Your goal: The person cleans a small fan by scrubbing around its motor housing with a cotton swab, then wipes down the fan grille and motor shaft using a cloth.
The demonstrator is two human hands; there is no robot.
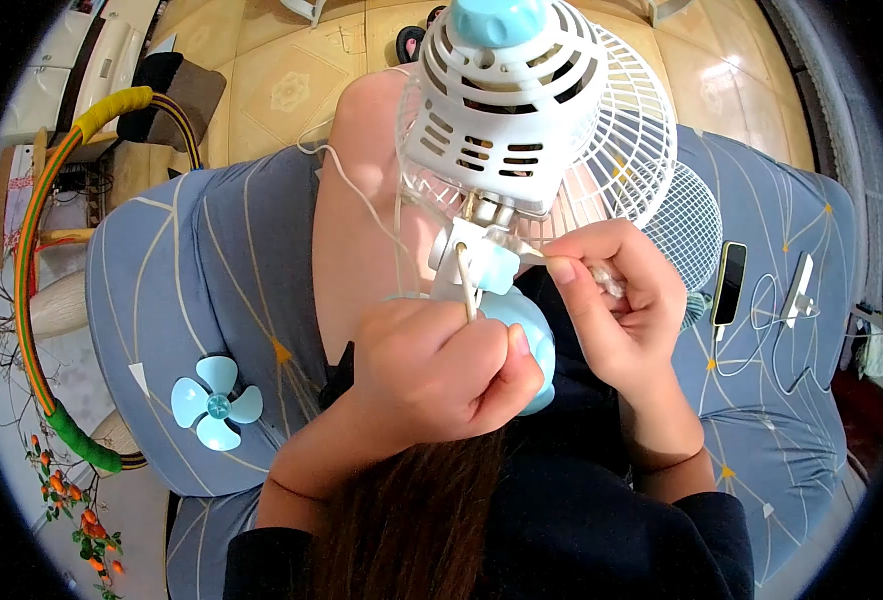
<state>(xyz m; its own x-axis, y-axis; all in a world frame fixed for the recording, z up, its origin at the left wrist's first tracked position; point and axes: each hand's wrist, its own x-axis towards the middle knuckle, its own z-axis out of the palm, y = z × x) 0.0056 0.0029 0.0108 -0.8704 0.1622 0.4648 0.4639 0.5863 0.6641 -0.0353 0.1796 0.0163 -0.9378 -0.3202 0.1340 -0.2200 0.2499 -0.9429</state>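
A small white and light-blue electric fan [501,120] leans across my lap, its motor housing and rear grille uppermost. My left hand [431,370] is closed around the fan's neck, just below the tilt joint, where a cream cord loops out over the fingers. On the other side of the joint, my right hand [616,300] pinches the tip of a crumpled white tissue [609,280] between thumb and forefinger; the rest is bunched in the palm. That tip reaches the joint beside a light-blue knob [494,265]. The blue base is partly hidden behind my left hand.
Blue fan blades [218,405] lie on the grey patterned sofa [261,230] to my left. To the right are a detached round grille [686,215], a phone [729,285] with a cable and a white power strip [799,290]. A striped hoop [36,260] leans at far left.
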